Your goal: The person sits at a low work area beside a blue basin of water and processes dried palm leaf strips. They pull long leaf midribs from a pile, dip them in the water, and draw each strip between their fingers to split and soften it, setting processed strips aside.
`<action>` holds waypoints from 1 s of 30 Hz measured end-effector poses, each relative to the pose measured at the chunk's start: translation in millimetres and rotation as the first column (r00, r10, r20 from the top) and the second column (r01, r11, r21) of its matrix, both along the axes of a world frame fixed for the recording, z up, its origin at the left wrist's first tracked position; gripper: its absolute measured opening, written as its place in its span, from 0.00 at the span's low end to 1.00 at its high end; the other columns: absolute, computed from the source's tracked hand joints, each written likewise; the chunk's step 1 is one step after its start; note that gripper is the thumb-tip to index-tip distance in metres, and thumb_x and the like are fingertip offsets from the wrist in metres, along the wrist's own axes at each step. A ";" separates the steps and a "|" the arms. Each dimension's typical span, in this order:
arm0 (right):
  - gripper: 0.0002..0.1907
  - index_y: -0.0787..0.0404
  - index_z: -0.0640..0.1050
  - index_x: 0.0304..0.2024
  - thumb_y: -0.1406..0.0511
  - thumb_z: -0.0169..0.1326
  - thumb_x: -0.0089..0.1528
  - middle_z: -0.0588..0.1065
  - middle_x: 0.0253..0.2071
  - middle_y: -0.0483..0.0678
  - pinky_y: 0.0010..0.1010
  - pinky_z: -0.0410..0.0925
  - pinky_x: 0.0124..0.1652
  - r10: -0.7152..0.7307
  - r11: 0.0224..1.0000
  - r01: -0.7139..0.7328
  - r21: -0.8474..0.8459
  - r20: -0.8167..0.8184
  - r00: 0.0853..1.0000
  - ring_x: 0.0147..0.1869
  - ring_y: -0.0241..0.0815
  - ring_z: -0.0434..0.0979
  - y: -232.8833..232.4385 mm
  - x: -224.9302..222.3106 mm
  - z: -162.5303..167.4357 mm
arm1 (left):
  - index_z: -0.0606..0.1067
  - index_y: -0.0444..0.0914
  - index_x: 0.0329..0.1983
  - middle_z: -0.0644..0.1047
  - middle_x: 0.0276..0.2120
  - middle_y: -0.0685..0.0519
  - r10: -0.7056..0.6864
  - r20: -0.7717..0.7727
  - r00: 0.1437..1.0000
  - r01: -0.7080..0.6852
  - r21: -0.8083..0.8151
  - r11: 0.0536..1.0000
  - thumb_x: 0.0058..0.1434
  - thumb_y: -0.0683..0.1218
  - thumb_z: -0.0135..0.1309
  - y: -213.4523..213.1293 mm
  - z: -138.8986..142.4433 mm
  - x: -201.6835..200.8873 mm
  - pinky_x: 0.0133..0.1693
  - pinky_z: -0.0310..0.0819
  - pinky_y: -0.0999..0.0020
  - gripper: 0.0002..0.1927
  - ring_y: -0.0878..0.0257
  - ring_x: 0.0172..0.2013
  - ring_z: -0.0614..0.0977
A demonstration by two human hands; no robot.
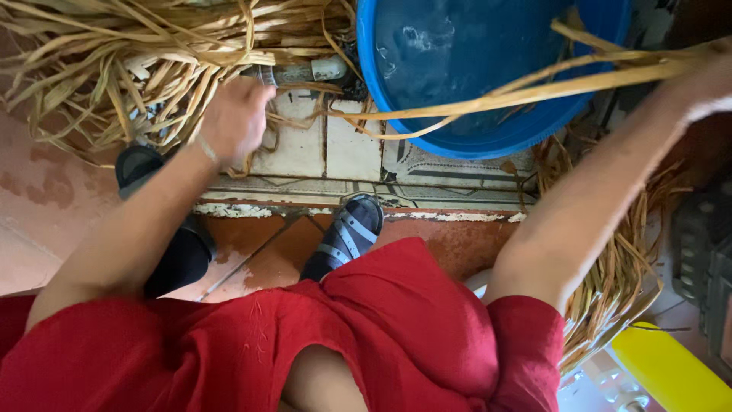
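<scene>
Red cloth (366, 343) fills the near view. Beyond the left hand (232, 118) spreads a big heap of dried leaves (114, 61), which that hand closes on at its edge. Between both hands sits a blue basin (488, 130) of water. Long dried strips (534, 88) cross it, gripped in the right hand (705, 80).

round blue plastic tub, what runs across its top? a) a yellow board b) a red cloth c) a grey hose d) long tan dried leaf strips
d: long tan dried leaf strips stretch over the round blue plastic tub, held up at the far end by the right hand.
</scene>
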State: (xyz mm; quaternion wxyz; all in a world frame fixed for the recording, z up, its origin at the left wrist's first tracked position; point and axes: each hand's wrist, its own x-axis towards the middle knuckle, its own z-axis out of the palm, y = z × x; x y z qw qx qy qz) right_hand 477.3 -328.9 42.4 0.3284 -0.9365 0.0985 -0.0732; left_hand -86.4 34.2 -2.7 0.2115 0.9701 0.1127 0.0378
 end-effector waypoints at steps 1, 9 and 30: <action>0.17 0.62 0.82 0.33 0.60 0.49 0.70 0.77 0.28 0.47 0.35 0.69 0.31 0.055 0.982 -0.043 -0.186 0.063 0.997 0.29 0.41 0.74 11.1 -8.2 -5.6 | 0.75 0.33 0.57 0.77 0.51 0.42 0.003 -0.028 1.000 -0.002 0.030 1.000 0.65 0.37 0.52 9.7 1.4 12.5 0.57 0.71 0.54 0.16 0.46 0.51 0.78; 0.13 0.64 0.74 0.54 0.72 0.51 0.67 0.81 0.41 0.51 0.35 0.77 0.35 0.848 0.429 -0.901 0.059 0.318 0.425 0.39 0.47 0.83 155.5 -167.5 -74.3 | 0.79 0.38 0.45 0.80 0.40 0.47 0.138 -0.596 0.791 0.153 0.411 0.899 0.64 0.46 0.51 30.6 17.1 99.0 0.56 0.64 0.49 0.11 0.51 0.51 0.75; 0.16 0.64 0.80 0.52 0.59 0.57 0.69 0.71 0.25 0.40 0.25 0.50 0.22 0.681 0.297 0.038 0.954 -0.239 0.692 0.21 0.28 0.59 154.1 -230.6 -24.8 | 0.70 0.35 0.50 0.79 0.35 0.53 0.293 -0.032 0.956 -0.151 -0.907 0.393 0.67 0.37 0.59 -27.3 7.6 146.5 0.34 0.84 0.71 0.12 0.68 0.31 0.82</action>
